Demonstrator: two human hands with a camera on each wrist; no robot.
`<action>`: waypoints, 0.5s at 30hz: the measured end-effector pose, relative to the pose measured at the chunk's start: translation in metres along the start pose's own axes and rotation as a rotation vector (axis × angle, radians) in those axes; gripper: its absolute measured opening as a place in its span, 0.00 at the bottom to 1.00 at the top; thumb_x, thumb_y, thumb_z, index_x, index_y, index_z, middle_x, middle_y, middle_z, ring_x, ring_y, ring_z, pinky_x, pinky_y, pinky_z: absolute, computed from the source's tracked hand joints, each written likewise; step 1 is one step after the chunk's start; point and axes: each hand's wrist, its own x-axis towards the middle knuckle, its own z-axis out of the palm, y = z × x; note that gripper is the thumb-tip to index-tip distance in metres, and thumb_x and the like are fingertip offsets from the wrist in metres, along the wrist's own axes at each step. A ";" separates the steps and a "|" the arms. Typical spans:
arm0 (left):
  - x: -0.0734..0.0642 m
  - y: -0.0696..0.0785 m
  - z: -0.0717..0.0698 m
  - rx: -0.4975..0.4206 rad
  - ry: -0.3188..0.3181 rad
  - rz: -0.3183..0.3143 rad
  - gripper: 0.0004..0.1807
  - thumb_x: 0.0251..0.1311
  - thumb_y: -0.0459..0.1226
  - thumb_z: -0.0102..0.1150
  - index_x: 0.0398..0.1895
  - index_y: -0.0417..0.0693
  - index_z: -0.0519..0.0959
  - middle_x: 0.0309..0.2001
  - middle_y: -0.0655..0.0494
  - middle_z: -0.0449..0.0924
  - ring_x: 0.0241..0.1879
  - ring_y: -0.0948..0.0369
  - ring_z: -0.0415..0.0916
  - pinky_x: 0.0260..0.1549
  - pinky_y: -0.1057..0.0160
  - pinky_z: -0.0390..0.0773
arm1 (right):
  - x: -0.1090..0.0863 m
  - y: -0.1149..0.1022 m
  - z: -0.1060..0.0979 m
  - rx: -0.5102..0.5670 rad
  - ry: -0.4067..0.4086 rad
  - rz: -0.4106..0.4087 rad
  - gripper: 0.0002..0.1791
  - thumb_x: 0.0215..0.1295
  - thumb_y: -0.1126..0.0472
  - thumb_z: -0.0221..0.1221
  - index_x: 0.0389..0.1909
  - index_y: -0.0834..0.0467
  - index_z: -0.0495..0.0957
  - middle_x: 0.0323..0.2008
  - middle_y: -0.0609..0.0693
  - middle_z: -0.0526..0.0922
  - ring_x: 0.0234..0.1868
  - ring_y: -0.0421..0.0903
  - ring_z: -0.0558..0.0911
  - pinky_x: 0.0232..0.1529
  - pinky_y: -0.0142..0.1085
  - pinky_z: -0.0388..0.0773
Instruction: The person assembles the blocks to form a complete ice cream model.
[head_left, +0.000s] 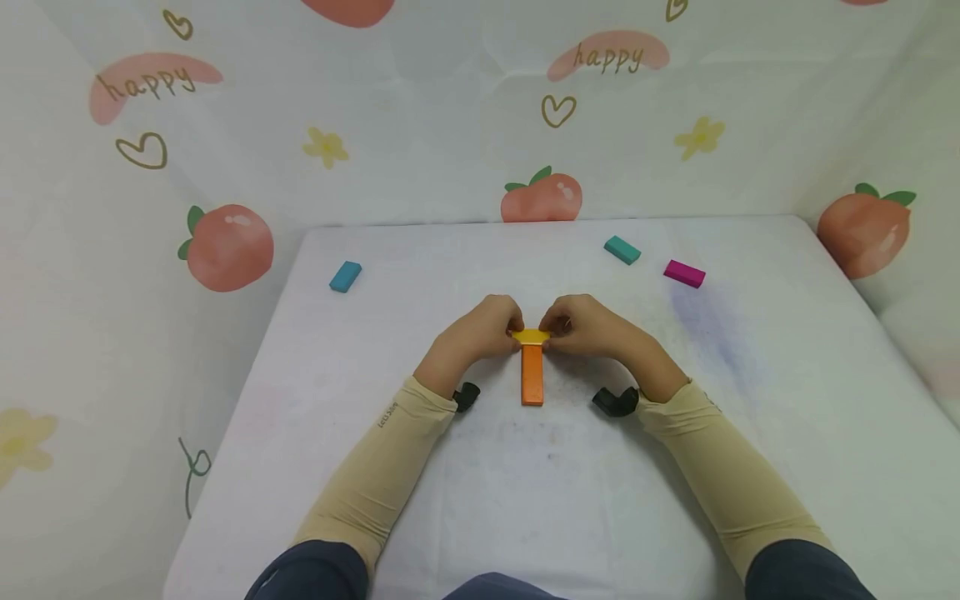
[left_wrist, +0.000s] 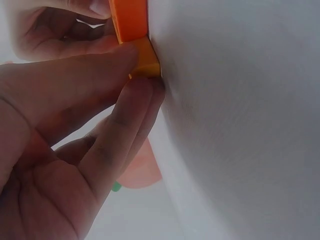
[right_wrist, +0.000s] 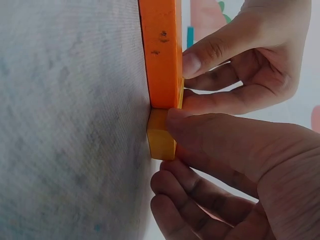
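Well, from the head view, the yellow block (head_left: 532, 337) lies directly between your two hands, its long axis running crosswise from your left hand (head_left: 483, 327) to your right hand (head_left: 594, 327), and neither is clearly nearer. From its middle the orange block (head_left: 532, 377) reaches back toward you at a right angle, so the pair forms a T. You have both hands drawn narrow, each pinching one end of the yellow block. Around them spreads the white table (head_left: 375, 350). The blue block (head_left: 345, 277) sits well apart, beyond and left of your left hand; the green block (head_left: 622, 250) and the magenta block (head_left: 684, 274) lie beyond and right of your right hand. Farther off hangs a printed wall cloth (head_left: 435, 150).

In the left wrist view, you have your thumb on the yellow block and fingertips against its end, close down to the table.

From the right wrist view, your thumb presses the other end's near side; your index fingertip is hidden. The orange block's end touches the yellow block, with no gap you can see.
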 end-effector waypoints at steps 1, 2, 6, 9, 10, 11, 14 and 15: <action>0.000 0.000 0.000 0.001 0.001 -0.001 0.15 0.66 0.29 0.69 0.54 0.32 0.85 0.50 0.44 0.85 0.46 0.54 0.77 0.53 0.55 0.83 | 0.000 0.000 0.000 0.001 -0.005 0.001 0.12 0.65 0.64 0.72 0.48 0.62 0.88 0.42 0.54 0.87 0.44 0.51 0.80 0.48 0.40 0.82; 0.000 0.000 0.001 0.001 0.001 -0.002 0.16 0.66 0.29 0.69 0.55 0.32 0.84 0.50 0.44 0.85 0.46 0.54 0.77 0.54 0.55 0.83 | 0.000 0.000 -0.001 0.000 -0.010 0.002 0.12 0.65 0.63 0.72 0.48 0.62 0.88 0.43 0.54 0.87 0.44 0.51 0.80 0.49 0.41 0.83; 0.001 0.000 0.002 0.001 0.003 -0.002 0.15 0.66 0.29 0.69 0.54 0.31 0.84 0.50 0.43 0.86 0.46 0.54 0.78 0.53 0.55 0.83 | 0.000 0.005 -0.008 -0.013 0.010 -0.021 0.12 0.67 0.62 0.71 0.49 0.62 0.88 0.44 0.54 0.87 0.46 0.51 0.82 0.53 0.46 0.85; 0.002 -0.001 0.004 0.003 0.004 0.002 0.15 0.66 0.28 0.68 0.54 0.31 0.84 0.51 0.43 0.86 0.46 0.54 0.79 0.54 0.54 0.83 | -0.003 0.016 -0.020 -0.018 0.093 -0.033 0.13 0.70 0.63 0.69 0.51 0.64 0.88 0.45 0.57 0.88 0.47 0.53 0.83 0.56 0.51 0.85; 0.002 -0.001 0.004 0.005 0.005 0.003 0.15 0.66 0.28 0.68 0.55 0.31 0.84 0.52 0.43 0.86 0.47 0.54 0.79 0.55 0.54 0.84 | -0.005 0.022 -0.026 -0.018 0.133 -0.033 0.13 0.70 0.63 0.68 0.51 0.65 0.87 0.46 0.59 0.88 0.48 0.54 0.84 0.57 0.52 0.84; 0.002 -0.001 0.005 0.004 0.006 0.003 0.15 0.66 0.28 0.68 0.55 0.31 0.84 0.52 0.43 0.86 0.48 0.54 0.79 0.55 0.54 0.84 | -0.007 0.027 -0.031 -0.018 0.175 -0.028 0.14 0.71 0.63 0.68 0.52 0.66 0.87 0.47 0.60 0.88 0.49 0.55 0.84 0.58 0.54 0.84; 0.001 -0.001 0.004 -0.002 0.005 -0.001 0.16 0.66 0.28 0.68 0.55 0.31 0.84 0.53 0.42 0.86 0.48 0.54 0.79 0.56 0.54 0.84 | -0.015 0.047 -0.050 -0.015 0.304 0.031 0.15 0.72 0.64 0.65 0.54 0.68 0.85 0.51 0.64 0.87 0.51 0.59 0.85 0.59 0.57 0.83; 0.001 -0.001 0.004 0.001 0.006 -0.002 0.16 0.66 0.28 0.68 0.55 0.32 0.85 0.53 0.42 0.86 0.48 0.54 0.79 0.56 0.54 0.84 | -0.019 0.053 -0.056 -0.024 0.345 0.054 0.15 0.73 0.64 0.65 0.54 0.69 0.85 0.52 0.65 0.86 0.52 0.61 0.85 0.59 0.58 0.82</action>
